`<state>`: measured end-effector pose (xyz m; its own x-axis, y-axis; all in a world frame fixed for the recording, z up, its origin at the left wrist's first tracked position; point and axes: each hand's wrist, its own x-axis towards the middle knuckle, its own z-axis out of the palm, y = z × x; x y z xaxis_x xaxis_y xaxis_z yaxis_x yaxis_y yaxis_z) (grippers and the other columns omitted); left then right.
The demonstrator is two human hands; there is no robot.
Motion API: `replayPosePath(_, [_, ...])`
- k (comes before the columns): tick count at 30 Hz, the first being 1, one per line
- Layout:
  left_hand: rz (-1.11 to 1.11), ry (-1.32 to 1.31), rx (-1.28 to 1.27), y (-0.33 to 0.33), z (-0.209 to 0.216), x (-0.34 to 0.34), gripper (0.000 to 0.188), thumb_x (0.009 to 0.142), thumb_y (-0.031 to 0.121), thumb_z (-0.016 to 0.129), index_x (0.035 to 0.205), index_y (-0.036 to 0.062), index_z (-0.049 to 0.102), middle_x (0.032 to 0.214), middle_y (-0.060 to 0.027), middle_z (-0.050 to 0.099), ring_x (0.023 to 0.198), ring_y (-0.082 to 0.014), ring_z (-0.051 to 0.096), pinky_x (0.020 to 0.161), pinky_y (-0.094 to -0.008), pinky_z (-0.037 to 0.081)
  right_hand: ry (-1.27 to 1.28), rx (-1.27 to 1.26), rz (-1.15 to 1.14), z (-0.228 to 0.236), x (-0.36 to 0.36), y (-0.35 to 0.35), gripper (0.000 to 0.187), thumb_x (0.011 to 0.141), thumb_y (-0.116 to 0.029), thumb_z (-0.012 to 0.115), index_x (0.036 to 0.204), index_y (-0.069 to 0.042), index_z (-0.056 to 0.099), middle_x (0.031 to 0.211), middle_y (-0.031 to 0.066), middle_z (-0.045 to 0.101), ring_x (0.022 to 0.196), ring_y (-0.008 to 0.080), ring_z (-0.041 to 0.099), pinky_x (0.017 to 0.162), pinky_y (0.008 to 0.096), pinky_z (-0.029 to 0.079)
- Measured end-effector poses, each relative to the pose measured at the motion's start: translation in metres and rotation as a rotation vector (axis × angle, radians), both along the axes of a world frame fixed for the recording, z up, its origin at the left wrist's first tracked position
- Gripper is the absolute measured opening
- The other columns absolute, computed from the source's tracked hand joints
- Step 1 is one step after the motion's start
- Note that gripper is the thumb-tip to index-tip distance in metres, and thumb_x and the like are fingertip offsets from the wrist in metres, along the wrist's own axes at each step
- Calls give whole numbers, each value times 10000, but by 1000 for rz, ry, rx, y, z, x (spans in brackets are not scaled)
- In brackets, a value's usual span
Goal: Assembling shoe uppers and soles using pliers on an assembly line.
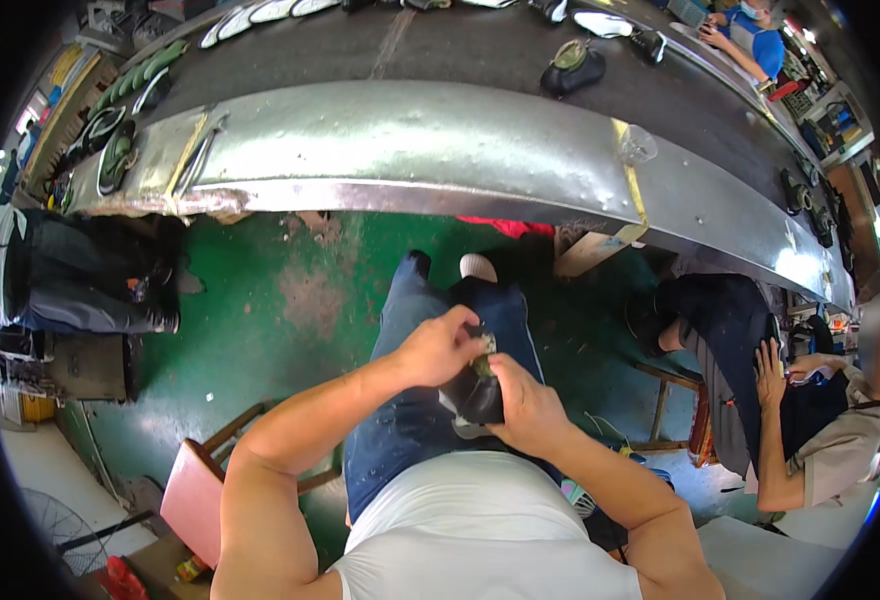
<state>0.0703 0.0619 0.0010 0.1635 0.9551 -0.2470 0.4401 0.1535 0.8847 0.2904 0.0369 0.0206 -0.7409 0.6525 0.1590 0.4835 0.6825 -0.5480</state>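
Over the blue denim lap (385,440), toward five o'clock, the left hand (440,347) and right hand (528,405) pinch a small black shoe with olive-green lining (475,400) between them; a slackened pinch might drop it. At eight stands a pink-topped stool (190,500), at four sits a beige-sleeved co-worker (840,455). Past the green painted floor (260,265), the dark, metal-edged tabletop (440,55) arches from ten to three, carrying white shoes (272,12) at eleven.

A white top (480,530) above blue jeans (392,425) with pale specks.
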Motion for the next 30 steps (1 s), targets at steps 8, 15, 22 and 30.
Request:
replayPosePath(8, [-114, -489, -454, 24, -3, -28, 453, 892, 34, 558, 1338, 8, 479, 821, -101, 653, 684, -225, 631, 645, -349, 513, 29, 0, 58, 2, 3, -3, 817, 689, -194, 851, 1320, 51, 393, 1358, 244, 509, 1210, 399, 576, 898, 417, 559])
replayPosePath(15, [-407, -113, 58, -11, -20, -47, 1106, 750, 164, 801, 1595, 68, 94, 1630, -166, 212, 1533, -325, 133, 1215, -536, 164, 165, -281, -122, 18, 20, 23, 790, 689, -171, 840, 1354, -49, 432, 1343, 204, 555, 1153, 382, 618, 925, 430, 537])
replayPosePath(22, [46, -339, 193, -44, -23, 18, 897, 842, 180, 798, 1558, 49, 274, 1388, -204, 561, 1254, -237, 565, 1070, -332, 418, 632, -627, -284, 26, 25, 62, 800, 778, -225, 862, 1399, -1, 411, 1308, 210, 570, 1190, 284, 605, 947, 368, 522])
replayPosePath(30, [328, -79, -110, -61, -77, 25, 573, 1044, 456, 437, 1366, -5, 549, 1272, -237, 624, 1127, -319, 635, 1010, -389, 463, -361, -293, 132, -23, 88, -34, 609, 757, -281, 816, 1232, -19, 540, 1180, 195, 587, 1101, 371, 591, 937, 442, 502])
